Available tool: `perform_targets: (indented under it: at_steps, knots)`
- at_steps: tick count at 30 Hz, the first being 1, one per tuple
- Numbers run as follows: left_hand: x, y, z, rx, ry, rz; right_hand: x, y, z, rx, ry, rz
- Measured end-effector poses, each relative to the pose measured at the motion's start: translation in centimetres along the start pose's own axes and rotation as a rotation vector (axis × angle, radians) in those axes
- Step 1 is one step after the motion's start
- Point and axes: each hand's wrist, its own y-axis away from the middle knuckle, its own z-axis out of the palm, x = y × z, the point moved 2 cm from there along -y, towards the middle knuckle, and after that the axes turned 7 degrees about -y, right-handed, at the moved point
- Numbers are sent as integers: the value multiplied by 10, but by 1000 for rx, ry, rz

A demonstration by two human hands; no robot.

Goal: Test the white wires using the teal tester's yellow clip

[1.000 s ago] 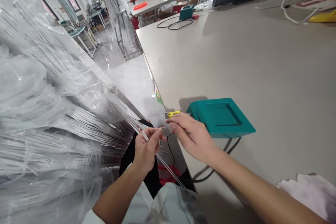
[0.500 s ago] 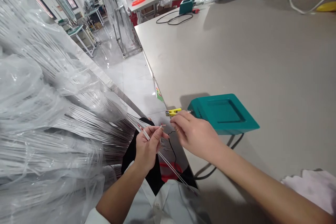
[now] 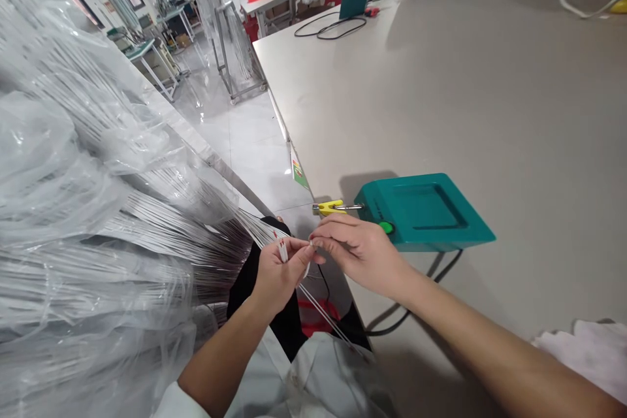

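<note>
My left hand is closed around a few thin white wires with red-tipped ends, held just off the table's near corner. My right hand pinches the tip of one of these wires, fingertips touching the left hand's. Just beyond the hands sits a teal box with a green button on its front and a yellow clip sticking out from its left side. A black cable runs from under the box.
A big bundle of thin wires wrapped in clear plastic fills the left. The grey table stretches right and back, with a second teal box and black cable loop far off. White cloth lies at lower right.
My right hand has come left from the yellow clip to meet the left hand and pinch the wire tip. The view has shifted slightly right.
</note>
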Motion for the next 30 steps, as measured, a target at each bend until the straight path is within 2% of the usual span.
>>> perform_targets:
  at_steps: [5,8,11,16,20,27,30]
  knots:
    - [-3,1,0,15,64,-41,0,9,6,35,483,-333]
    - [-6,2,1,84,108,-42,1,13,8,-32,608,-418]
    - [-6,2,-1,124,96,-25,2,12,7,-21,497,-309]
    - [-1,4,-5,142,48,8,-2,6,5,198,71,-7]
    - [-1,6,0,107,27,-4,-5,3,10,128,-103,155]
    - [-1,4,-2,108,129,28,-2,7,15,96,-121,165]
    - [-2,3,-4,107,118,7,-2,6,10,192,-116,154]
